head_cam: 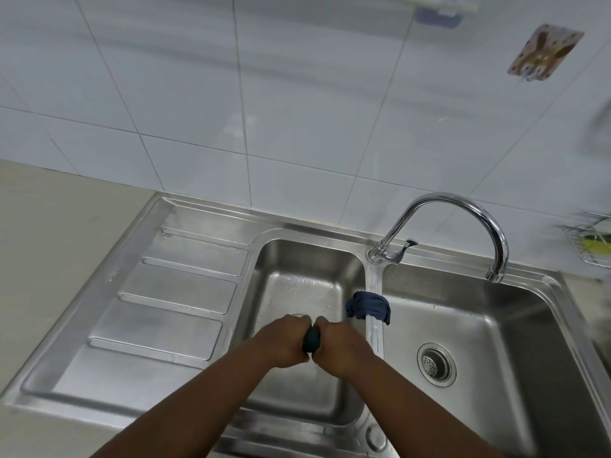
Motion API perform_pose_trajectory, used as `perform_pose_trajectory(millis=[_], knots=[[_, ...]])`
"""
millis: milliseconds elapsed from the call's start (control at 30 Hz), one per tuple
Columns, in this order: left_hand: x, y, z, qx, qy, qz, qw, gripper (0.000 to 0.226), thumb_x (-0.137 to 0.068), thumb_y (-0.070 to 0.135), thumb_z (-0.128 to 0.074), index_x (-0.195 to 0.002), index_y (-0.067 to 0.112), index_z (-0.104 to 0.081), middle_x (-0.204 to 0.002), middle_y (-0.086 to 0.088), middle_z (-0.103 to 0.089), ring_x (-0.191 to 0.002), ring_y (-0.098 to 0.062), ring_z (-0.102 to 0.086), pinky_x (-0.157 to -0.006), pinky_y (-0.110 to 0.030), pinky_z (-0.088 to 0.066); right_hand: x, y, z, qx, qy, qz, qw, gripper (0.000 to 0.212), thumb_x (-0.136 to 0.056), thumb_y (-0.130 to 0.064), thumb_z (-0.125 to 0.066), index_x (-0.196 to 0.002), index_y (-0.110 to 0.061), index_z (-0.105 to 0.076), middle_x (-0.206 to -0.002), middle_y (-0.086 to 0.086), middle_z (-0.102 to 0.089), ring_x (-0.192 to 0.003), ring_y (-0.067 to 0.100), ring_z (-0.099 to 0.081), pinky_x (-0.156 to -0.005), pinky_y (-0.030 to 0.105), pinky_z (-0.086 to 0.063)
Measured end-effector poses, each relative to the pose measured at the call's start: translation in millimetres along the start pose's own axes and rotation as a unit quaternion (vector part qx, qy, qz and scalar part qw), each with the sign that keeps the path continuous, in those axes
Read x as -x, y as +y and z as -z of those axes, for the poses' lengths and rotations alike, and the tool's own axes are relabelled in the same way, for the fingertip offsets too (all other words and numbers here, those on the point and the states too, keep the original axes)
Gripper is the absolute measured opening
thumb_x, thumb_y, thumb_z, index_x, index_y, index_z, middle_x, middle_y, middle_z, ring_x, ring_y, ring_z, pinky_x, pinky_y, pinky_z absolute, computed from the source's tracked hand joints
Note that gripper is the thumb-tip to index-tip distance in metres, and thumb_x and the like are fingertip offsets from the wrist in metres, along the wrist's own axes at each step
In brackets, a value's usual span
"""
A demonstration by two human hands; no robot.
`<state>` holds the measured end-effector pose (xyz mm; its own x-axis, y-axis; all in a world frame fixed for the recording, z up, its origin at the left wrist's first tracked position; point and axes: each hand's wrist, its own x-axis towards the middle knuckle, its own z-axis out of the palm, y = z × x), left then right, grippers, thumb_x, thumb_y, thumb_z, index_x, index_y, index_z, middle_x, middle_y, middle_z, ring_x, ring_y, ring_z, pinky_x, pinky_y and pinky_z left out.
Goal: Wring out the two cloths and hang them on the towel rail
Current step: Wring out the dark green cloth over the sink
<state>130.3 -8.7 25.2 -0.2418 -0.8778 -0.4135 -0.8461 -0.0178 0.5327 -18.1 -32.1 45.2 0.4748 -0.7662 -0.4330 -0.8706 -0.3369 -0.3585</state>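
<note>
My left hand and my right hand are both closed around a dark green cloth, twisted into a tight roll between them over the left basin. Only a short piece of that cloth shows between my fists. A second cloth, dark blue, lies bunched and draped over the divider between the two basins, just right of my hands and apart from them. No towel rail is clearly in view.
A chrome gooseneck tap arches over the right basin, which has a round drain strainer. A ribbed draining board lies to the left. A wire rack hangs at the right edge; a wall hook plate sits on the tiles.
</note>
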Motion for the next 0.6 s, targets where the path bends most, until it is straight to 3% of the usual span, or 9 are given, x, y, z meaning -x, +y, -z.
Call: perform_pose_trajectory(millis=[67, 100, 200, 300, 400, 467, 533, 600], knots=[[4, -4, -7, -0.049, 0.111, -0.082, 0.989, 0.042, -0.079, 0.024, -0.068, -0.116, 0.018, -0.048, -0.109, -0.005, -0.059, -0.087, -0.02, -0.059, -0.073, -0.038, -0.055, -1, -1, 13, -0.118, -0.083, -0.066, 0.987, 0.028, -0.078, -0.019, -0.069, -0.105, -0.016, -0.06, -0.093, 0.005, -0.066, -0.082, 0.021, -0.062, -0.064, 0.028, -0.047], [6, -4, -9, -0.087, 0.154, -0.127, 0.976, 0.044, -0.081, 0.022, -0.065, -0.121, 0.018, -0.046, -0.111, -0.004, -0.057, -0.087, -0.019, -0.057, -0.072, -0.037, -0.054, -1, 0, 20, -0.197, -0.119, -0.105, 0.967, 0.027, -0.076, -0.017, -0.072, -0.101, -0.015, -0.063, -0.083, 0.003, -0.063, -0.071, 0.019, -0.059, -0.057, 0.025, -0.044], [12, -5, -12, -0.168, 0.213, -0.197, 0.942, 0.051, -0.078, 0.016, -0.061, -0.127, 0.014, -0.045, -0.109, -0.005, -0.059, -0.086, -0.019, -0.056, -0.07, -0.033, -0.052, 6, 6, 32, -0.409, -0.233, -0.188, 0.862, 0.014, -0.074, -0.014, -0.073, -0.083, -0.012, -0.062, -0.056, 0.0, -0.044, -0.043, 0.011, -0.033, -0.039, 0.019, -0.025], [13, -7, -10, -0.204, 0.228, -0.185, 0.934, 0.033, -0.073, 0.018, -0.068, -0.104, 0.016, -0.058, -0.083, 0.0, -0.062, -0.065, -0.016, -0.056, -0.055, -0.03, -0.05, 9, 5, 32, -0.441, -0.283, -0.185, 0.831, 0.024, -0.076, -0.014, -0.071, -0.056, -0.018, -0.057, -0.05, -0.002, -0.04, -0.04, 0.009, -0.027, -0.037, 0.017, -0.019], [12, -6, -3, -0.25, 0.19, -0.176, 0.933, 0.015, -0.068, 0.024, -0.069, -0.072, 0.019, -0.056, -0.056, 0.002, -0.057, -0.041, -0.015, -0.049, -0.037, -0.024, -0.041, 11, -6, 30, -0.395, -0.267, -0.188, 0.859, 0.023, -0.072, -0.013, -0.07, -0.057, -0.018, -0.054, -0.051, 0.0, -0.04, -0.04, 0.01, -0.029, -0.038, 0.018, -0.021], [9, -7, 0, -0.265, 0.159, -0.167, 0.936, 0.014, -0.064, 0.028, -0.067, -0.063, 0.02, -0.055, -0.047, 0.004, -0.054, -0.034, -0.016, -0.047, -0.036, -0.02, -0.038, 10, -10, 25, -0.316, -0.217, -0.179, 0.906, 0.023, -0.068, -0.014, -0.071, -0.059, -0.017, -0.05, -0.052, 0.0, -0.042, -0.039, 0.011, -0.033, -0.041, 0.019, -0.025], [7, -3, 2, -0.283, 0.127, -0.153, 0.938, 0.013, -0.059, 0.027, -0.068, -0.057, 0.022, -0.057, -0.044, 0.004, -0.054, -0.034, -0.016, -0.049, -0.038, -0.02, -0.036, 6, -11, 17, -0.216, -0.153, -0.149, 0.953, 0.024, -0.063, -0.017, -0.071, -0.055, -0.018, -0.049, -0.054, -0.001, -0.046, -0.045, 0.012, -0.041, -0.045, 0.021, -0.032], [5, 5, 5, -0.299, 0.085, -0.125, 0.942, 0.006, -0.065, 0.021, -0.066, -0.062, 0.018, -0.062, -0.054, 0.001, -0.062, -0.044, -0.02, -0.057, -0.046, -0.024, -0.038, 3, -11, 7, -0.136, -0.11, -0.109, 0.979, 0.023, -0.064, -0.019, -0.07, -0.053, -0.021, -0.049, -0.056, -0.004, -0.05, -0.052, 0.012, -0.049, -0.048, 0.023, -0.037]])
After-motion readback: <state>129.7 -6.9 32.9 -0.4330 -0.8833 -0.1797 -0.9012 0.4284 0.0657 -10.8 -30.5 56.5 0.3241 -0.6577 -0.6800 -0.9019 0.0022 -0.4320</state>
